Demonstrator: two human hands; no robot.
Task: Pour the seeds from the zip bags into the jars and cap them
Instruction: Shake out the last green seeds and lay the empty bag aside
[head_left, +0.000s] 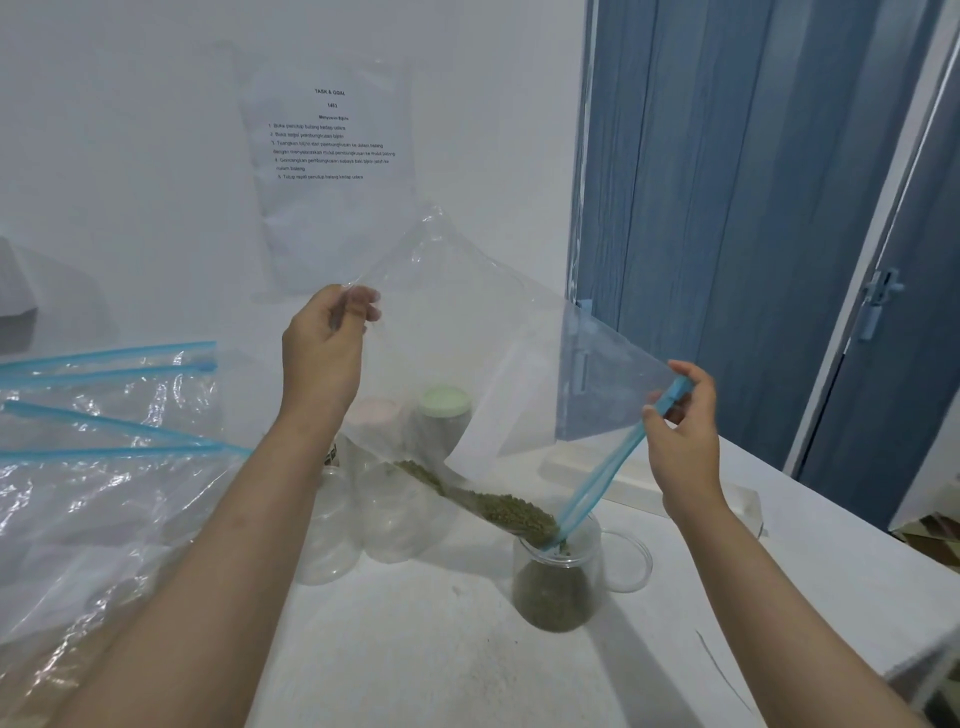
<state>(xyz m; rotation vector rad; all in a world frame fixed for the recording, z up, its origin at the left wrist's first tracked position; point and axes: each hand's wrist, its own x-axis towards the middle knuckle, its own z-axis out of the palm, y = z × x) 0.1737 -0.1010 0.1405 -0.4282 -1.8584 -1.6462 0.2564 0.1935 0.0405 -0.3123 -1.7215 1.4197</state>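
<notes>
A large clear plastic zip bag with a blue zipper strip (467, 332) is held tilted above the white worktop (441, 649), its lower corner set into the mouth of a clear, uncapped plastic jar (558, 577). Small green seeds (498, 506) are gathered in that lower corner and are seen partly filling the jar. The bag's upper edge is pinched by the left hand (324, 353), fingers curled round the plastic. The end of the blue zipper strip is pinched by the right hand (680, 426) between thumb and fingers. A clear round lid (631, 561) is laid just beside the jar, to its right. Behind the bag, empty clear jars (363, 525) and a jar with a pale green cap (444, 410) are grouped. Further clear zip bags with blue strips (104, 441) are spread at the left. A printed instruction sheet (332, 156) is fixed to the white wall.
</notes>
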